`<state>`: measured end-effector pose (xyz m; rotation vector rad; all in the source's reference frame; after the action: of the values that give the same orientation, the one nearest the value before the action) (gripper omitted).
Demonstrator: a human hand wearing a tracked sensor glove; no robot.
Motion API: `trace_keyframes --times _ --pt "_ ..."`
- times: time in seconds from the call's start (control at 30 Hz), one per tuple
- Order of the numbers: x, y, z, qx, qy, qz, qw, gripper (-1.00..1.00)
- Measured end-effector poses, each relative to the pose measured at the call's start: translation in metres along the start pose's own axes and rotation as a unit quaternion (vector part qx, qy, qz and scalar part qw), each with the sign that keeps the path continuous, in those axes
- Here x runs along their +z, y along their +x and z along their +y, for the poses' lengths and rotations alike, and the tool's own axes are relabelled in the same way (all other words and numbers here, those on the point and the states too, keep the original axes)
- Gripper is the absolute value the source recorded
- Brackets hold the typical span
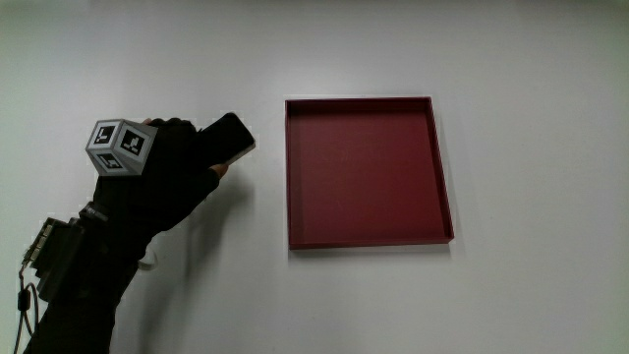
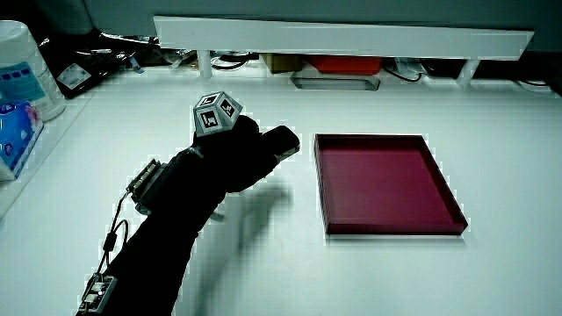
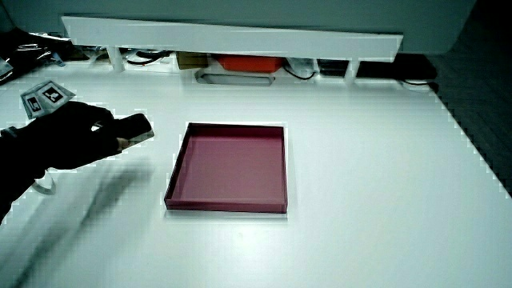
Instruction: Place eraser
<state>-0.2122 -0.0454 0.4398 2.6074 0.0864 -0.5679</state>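
The hand (image 1: 187,162) in its black glove grips a dark, oblong eraser (image 1: 229,139) with a pale edge, held above the white table beside the red tray (image 1: 370,236). The patterned cube (image 1: 120,147) sits on the hand's back. In both side views the eraser (image 2: 283,140) (image 3: 134,126) sticks out of the curled fingers toward the tray (image 2: 393,226) (image 3: 226,205), a short gap away from its rim. The hand (image 2: 233,149) (image 3: 80,132) floats over bare table, its shadow on the surface below. Nothing lies inside the tray.
A low white partition (image 2: 342,35) runs along the table's edge farthest from the person, with cables and small items under it. A white container (image 2: 22,70) and a blue packet (image 2: 13,132) stand at the table's edge beside the forearm.
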Motion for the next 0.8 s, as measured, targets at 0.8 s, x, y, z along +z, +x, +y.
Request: trace_keyframes --times 0.8 --pt "-0.051 -0.035 0.019 0.078 -0.037 0.030 0.9959 -0.10"
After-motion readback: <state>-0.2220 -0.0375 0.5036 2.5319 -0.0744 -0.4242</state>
